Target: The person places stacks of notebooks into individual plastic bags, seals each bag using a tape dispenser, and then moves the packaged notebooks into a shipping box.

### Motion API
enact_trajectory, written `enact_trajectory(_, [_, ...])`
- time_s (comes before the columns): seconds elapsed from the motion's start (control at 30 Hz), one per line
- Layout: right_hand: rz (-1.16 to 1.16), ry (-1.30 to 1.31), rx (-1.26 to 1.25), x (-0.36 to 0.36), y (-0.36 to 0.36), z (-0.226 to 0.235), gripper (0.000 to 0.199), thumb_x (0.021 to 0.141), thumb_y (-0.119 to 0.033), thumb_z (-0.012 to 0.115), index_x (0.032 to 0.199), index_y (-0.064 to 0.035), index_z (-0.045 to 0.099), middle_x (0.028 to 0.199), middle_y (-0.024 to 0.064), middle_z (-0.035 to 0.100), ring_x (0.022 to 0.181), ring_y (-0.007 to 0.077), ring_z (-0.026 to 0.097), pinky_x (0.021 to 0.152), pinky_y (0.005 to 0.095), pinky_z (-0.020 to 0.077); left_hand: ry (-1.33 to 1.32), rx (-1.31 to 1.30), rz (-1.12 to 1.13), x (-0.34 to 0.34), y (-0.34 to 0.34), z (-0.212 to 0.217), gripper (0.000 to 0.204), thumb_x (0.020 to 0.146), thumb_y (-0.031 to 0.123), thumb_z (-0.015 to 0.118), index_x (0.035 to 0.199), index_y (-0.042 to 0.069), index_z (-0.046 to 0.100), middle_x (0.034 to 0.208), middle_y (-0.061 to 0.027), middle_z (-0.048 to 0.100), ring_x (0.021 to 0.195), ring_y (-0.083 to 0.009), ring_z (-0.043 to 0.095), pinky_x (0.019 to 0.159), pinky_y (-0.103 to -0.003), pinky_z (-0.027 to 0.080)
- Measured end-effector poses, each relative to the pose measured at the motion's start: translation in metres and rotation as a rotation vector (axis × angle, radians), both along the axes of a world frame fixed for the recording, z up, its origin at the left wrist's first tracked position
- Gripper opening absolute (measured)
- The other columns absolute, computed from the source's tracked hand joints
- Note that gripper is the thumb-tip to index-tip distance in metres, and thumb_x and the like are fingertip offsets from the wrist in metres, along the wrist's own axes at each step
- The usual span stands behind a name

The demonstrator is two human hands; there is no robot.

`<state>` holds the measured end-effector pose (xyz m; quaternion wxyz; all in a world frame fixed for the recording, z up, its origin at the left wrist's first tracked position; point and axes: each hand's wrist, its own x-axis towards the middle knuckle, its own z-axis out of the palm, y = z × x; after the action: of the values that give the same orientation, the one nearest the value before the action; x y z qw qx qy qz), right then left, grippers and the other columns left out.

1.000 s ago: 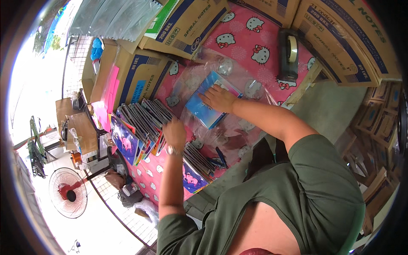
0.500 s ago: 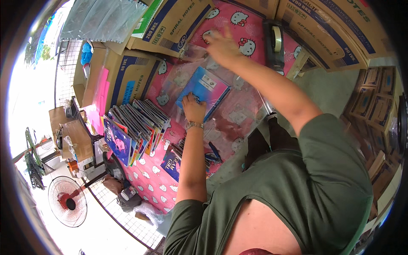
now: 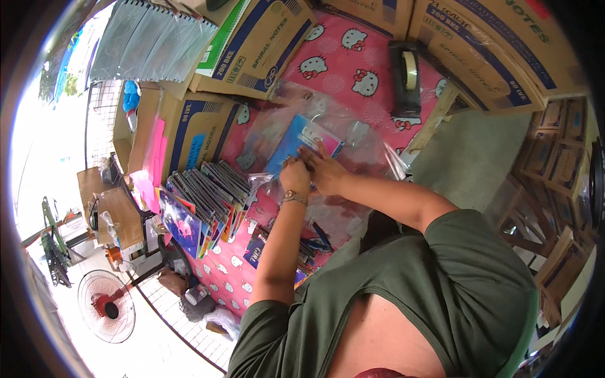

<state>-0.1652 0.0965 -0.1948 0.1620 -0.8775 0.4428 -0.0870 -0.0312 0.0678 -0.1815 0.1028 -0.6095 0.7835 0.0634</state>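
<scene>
A blue and pink spiral notebook (image 3: 291, 140) with a pale label lies on clear plastic wrap (image 3: 359, 135), which spreads out on both sides of it. My left hand (image 3: 295, 176) is closed at the notebook's near edge, with fingers curled in; what they pinch is hidden. Right beside it, my right hand (image 3: 325, 170) rests on the notebook's near part, fingers stretched out and fairly flat. The two hands touch or nearly touch. Part of the notebook's lower half is covered by them.
Many spiral notebooks (image 3: 208, 195) stand in a row at left, more notebooks (image 3: 255, 250) lying near my left forearm. A black tape dispenser (image 3: 404, 82) stands at the far right of the pink tablecloth (image 3: 343, 58). Cardboard boxes (image 3: 255, 47) line the far side.
My right hand has come back from the far side down onto the notebook, next to my left hand. Plastic wrap now spreads further to the right. My left hand has curled closed.
</scene>
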Motion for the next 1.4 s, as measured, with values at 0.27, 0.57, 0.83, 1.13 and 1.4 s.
enact_trajectory(0.27, [-1.321,-0.81,0.056,-0.233,-0.007,-0.016,0.03,0.087,-0.025,0.067,0.105,-0.0014,0.063,0.101,0.0097,0.061,0.08,0.0235,0.056,0.076,0.035,0.0475,-0.06,-0.116,0.002,-0.002,0.015,-0.027,0.032,0.083,0.018,0.056,0.101,-0.008,0.063,0.104,-0.018,0.059,0.096,-0.0331,0.062,0.076,-0.04,0.056])
enact_trajectory(0.57, [-1.406,-1.761,0.434,-0.203,0.036,-0.008,0.006,0.091,-0.006,0.06,0.095,-0.0029,0.059,0.084,0.0012,0.056,0.072,0.0115,0.054,0.062,0.0233,0.0463,-0.083,0.121,0.012,-0.016,0.036,0.004,0.084,0.085,0.043,0.06,0.135,-0.018,0.032,0.14,-0.037,0.033,0.13,-0.043,0.039,0.105,-0.041,0.04])
enact_trajectory(0.83, [-0.556,-1.463,1.445,-0.097,-0.019,0.0,0.008,0.087,-0.009,0.063,0.093,-0.0071,0.059,0.075,-0.0019,0.054,0.056,0.0053,0.042,0.048,0.0203,0.03,0.069,0.017,0.059,0.006,0.05,-0.036,0.08,0.081,0.03,0.066,0.139,-0.013,0.031,0.143,-0.0344,0.032,0.135,-0.0432,0.034,0.112,-0.042,0.032])
enact_trajectory(1.13, [0.494,0.275,0.5,0.019,-0.133,0.029,0.023,0.072,-0.028,0.076,0.084,-0.0096,0.071,0.084,0.0087,0.07,0.083,0.0277,0.066,0.07,0.0418,0.0508,0.339,-0.142,0.042,0.016,0.067,-0.046,0.07,0.081,0.026,0.067,0.138,-0.004,0.039,0.138,-0.0278,0.045,0.13,-0.0409,0.043,0.111,-0.044,0.033])
enact_trajectory(1.4, [0.249,0.367,0.408,0.014,-0.121,0.028,0.034,0.067,-0.029,0.08,0.087,-0.0038,0.071,0.087,0.0134,0.069,0.088,0.03,0.066,0.074,0.0413,0.0533,0.358,-0.159,0.005,0.009,0.061,-0.015,0.054,0.083,0.029,0.067,0.127,0.0,0.055,0.135,-0.0248,0.05,0.127,-0.0373,0.047,0.109,-0.043,0.036])
